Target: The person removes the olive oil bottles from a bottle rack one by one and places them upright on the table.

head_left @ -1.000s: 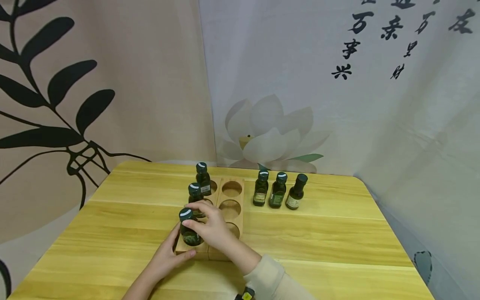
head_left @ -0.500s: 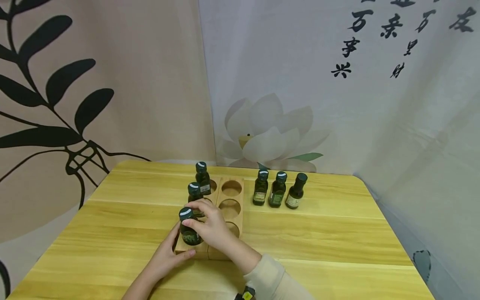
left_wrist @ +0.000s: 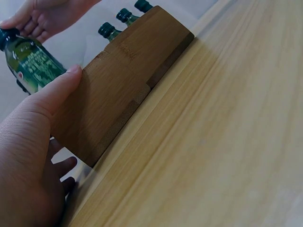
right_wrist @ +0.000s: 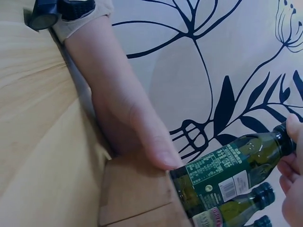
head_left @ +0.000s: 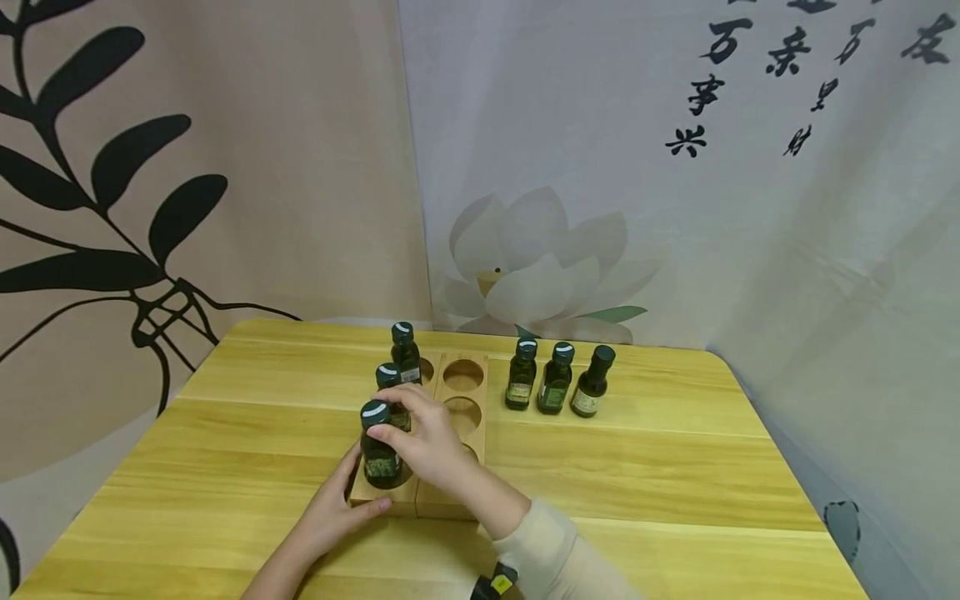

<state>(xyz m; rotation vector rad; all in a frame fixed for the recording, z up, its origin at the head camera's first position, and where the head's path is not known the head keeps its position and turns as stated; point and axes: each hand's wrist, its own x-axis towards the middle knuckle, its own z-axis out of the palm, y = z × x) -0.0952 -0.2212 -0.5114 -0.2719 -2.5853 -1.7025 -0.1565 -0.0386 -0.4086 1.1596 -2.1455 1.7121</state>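
Note:
My right hand [head_left: 431, 442] pinches a dark green glass bottle [head_left: 383, 467] near its cap, with thumb and fingers on the neck. The bottle stands upright over the near left hole of a wooden rack [head_left: 401, 507], and part of the hole shows beside its base. In the right wrist view the bottle [right_wrist: 227, 170] shows a barcode label. My left hand [head_left: 333, 504] grips the rack's near left corner, its thumb against the front face, as the left wrist view of the rack [left_wrist: 113, 80] shows. Behind the held bottle, a middle bottle [head_left: 387, 375] and a far bottle [head_left: 406, 358] stand in the left row.
To the right of the rack, three more bottles stand in a line on the wooden table [head_left: 637, 483]: one bottle [head_left: 521, 385], a second [head_left: 555, 390] and a slimmer-necked one [head_left: 590, 392]. Round holes [head_left: 463, 375] show in the rack's right row. A printed curtain [head_left: 570, 167] hangs behind.
The right hand and its bottle have risen a little, so more of the hole shows below the base. The left hand has kept its place on the rack.

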